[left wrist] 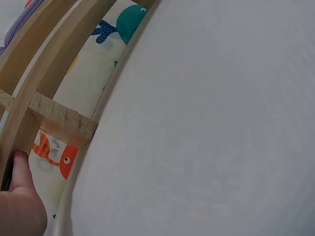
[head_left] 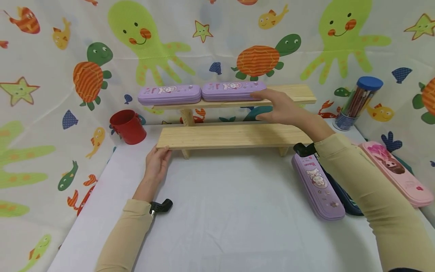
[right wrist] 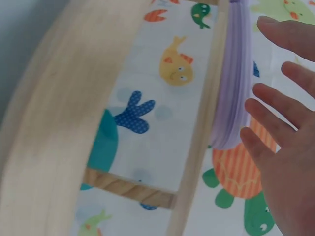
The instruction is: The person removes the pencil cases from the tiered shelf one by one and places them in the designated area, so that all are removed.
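Observation:
Two purple pencil cases sit side by side on the upper board of a wooden two-tier shelf [head_left: 234,136]: a left one [head_left: 170,95] jutting past the board's end, and a right one [head_left: 234,91]. By the right case's right end is my right hand [head_left: 283,107], fingers spread and relaxed; in the right wrist view they stand beside the case [right wrist: 234,78], not wrapped round it. My left hand [head_left: 158,164] holds the left end of the lower board, its thumb [left wrist: 20,169] against the board in the left wrist view. Its other fingers are mostly hidden there.
Right of the shelf lie another purple pencil case [head_left: 318,187], a dark case [head_left: 346,196] partly under the right sleeve, and a pink case [head_left: 395,172]. A red bucket [head_left: 128,126] stands at left, a blue-lidded pencil jar [head_left: 358,102] at right. A printed curtain [head_left: 210,37] hangs behind.

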Motion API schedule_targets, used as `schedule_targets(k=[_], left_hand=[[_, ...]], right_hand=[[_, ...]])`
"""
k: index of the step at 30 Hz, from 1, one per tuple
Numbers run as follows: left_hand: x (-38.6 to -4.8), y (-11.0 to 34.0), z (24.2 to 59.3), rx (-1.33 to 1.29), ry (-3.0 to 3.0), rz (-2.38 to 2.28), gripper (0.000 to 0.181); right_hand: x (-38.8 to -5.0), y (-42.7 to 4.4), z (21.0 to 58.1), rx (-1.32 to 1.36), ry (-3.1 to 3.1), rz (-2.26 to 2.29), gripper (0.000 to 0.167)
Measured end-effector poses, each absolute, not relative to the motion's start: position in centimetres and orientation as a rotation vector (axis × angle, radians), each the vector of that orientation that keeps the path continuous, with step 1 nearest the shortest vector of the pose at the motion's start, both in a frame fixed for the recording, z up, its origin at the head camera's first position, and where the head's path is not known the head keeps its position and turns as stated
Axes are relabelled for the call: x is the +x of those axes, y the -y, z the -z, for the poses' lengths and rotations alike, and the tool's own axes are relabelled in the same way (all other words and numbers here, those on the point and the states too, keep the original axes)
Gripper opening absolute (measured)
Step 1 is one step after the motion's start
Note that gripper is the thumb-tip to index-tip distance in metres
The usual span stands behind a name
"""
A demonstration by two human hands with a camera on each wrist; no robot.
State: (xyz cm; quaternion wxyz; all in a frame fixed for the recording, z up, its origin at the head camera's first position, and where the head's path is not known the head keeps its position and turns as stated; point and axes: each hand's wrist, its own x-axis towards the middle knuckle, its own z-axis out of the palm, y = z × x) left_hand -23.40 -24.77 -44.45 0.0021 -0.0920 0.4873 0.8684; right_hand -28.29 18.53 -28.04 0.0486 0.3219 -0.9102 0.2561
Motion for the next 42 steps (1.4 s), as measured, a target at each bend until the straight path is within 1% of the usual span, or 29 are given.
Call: schedule_targets(k=[4, 9, 21, 28, 36, 42], left_hand=[[-23.4, 24.8, 44.3, -0.277, -1.516, -2.739, 0.065], [-23.3, 24.8, 44.2, -0.295, -1.499, -2.741, 0.064], [-23.3, 25.3, 43.5, -0.358, -1.349, -2.729, 0.067], [-23.4, 25.9, 43.2, -0.351, -1.339, -2.685, 0.067], [-23.8, 26.7, 42.1, -0.325, -1.338, -2.593, 0.065], [-24.3, 27.1, 41.9, -0.328, -1.425, -2.526, 0.067]], right_hand=[[-29.1, -17.9, 27.1, 0.957, 2.759, -0.748, 0.068], [-30.4, -17.4, 26.4, 0.904, 2.781, -0.702, 0.069], [-33.5, -16.6, 26.6, 0.820, 2.891, -0.690, 0.073], [-34.3, -16.2, 27.0, 0.791, 2.935, -0.674, 0.075], [-34.4, -15.5, 27.0, 0.820, 2.947, -0.537, 0.069], [-34.3, -15.6, 27.1, 0.824, 2.937, -0.492, 0.069]])
